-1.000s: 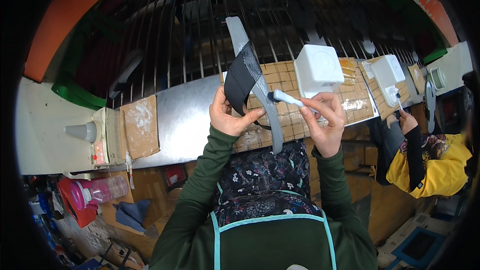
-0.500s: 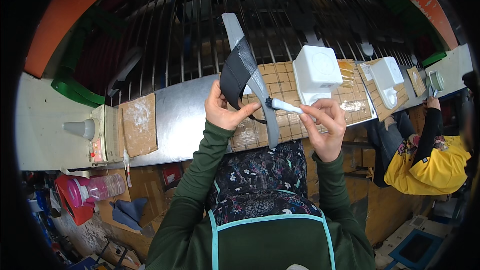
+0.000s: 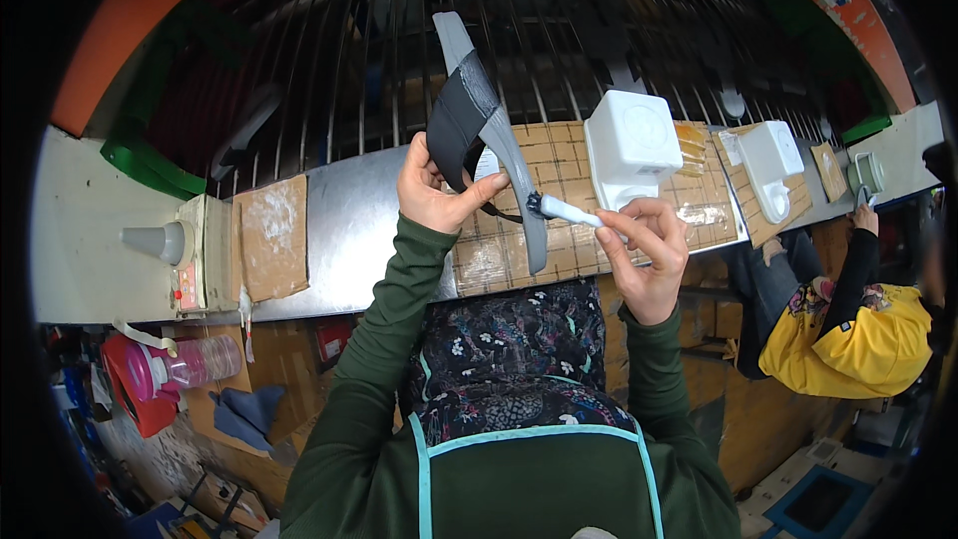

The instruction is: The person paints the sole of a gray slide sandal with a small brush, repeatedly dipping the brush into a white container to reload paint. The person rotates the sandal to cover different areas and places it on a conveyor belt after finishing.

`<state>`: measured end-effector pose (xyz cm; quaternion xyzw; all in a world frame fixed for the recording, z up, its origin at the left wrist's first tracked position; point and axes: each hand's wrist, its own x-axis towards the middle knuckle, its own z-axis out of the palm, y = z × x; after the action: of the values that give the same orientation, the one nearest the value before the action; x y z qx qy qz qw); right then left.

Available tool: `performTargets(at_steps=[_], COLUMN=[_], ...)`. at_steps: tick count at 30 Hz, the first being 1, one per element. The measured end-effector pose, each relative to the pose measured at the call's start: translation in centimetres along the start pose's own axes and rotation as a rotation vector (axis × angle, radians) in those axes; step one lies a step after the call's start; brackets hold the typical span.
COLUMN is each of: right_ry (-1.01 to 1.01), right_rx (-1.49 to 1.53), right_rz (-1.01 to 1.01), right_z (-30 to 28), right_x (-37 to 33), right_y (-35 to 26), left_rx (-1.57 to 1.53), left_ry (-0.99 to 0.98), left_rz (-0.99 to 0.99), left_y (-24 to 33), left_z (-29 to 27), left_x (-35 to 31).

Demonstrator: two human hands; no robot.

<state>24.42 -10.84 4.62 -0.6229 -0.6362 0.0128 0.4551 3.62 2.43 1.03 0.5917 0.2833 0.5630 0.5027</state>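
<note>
My left hand (image 3: 439, 196) is closed on a sandal (image 3: 513, 172) with a grey sole and a wide black strap (image 3: 460, 125). The sandal is tilted on its side, toe end up, with its bottom facing right. In my right hand (image 3: 650, 257), a small brush (image 3: 572, 210) with a white handle is pinched between thumb and fingers. Its dark bristles touch the edge of the grey sole near the lower end. A white plastic container (image 3: 636, 145) with a square body stands on the cardboard just beyond my right hand.
Dark conveyor bars (image 3: 384, 50) run behind the metal ledge (image 3: 348, 218). Cardboard (image 3: 589, 255) covers the ledge before me. A second white container (image 3: 769, 165) stands right, near a person in yellow (image 3: 851, 337). At left are a grey cone (image 3: 157, 242) and a pink-lidded bottle (image 3: 204, 361).
The sandal and my left hand have shifted slightly left and up. The brush has moved from beside the strap's lower edge onto the sole's edge, still in my right hand.
</note>
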Motion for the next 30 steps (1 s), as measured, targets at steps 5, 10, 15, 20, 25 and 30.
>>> performTargets(at_steps=[5, 10, 15, 20, 25, 30], right_ry=[0.017, 0.011, 0.018, 0.037, 0.064, 0.077], right_rx=[0.022, 0.037, 0.026, 0.025, 0.051, 0.037], right_rz=[-0.007, 0.002, -0.007, -0.008, -0.029, -0.055], right_z=[0.2, 0.1, 0.1, 0.1, 0.2, 0.1], right_x=[0.0, 0.1, 0.3, 0.5, 0.8, 1.4], right_y=[0.0, 0.0, -0.1, -0.1, 0.0, 0.0], left_rx=[0.026, 0.012, 0.026, -0.061, -0.128, -0.167], left_ry=[-0.001, 0.025, 0.041, 0.080, 0.099, 0.136], left_rz=[-0.023, -0.035, -0.068, -0.079, -0.173, -0.272], left_y=[-0.3, -0.3, 0.0, -0.2, 0.0, 0.4], left_z=[-0.4, -0.4, -0.3, 0.2, 0.6, 1.1], left_x=[0.7, 1.5, 2.0, 2.5, 2.8, 3.3])
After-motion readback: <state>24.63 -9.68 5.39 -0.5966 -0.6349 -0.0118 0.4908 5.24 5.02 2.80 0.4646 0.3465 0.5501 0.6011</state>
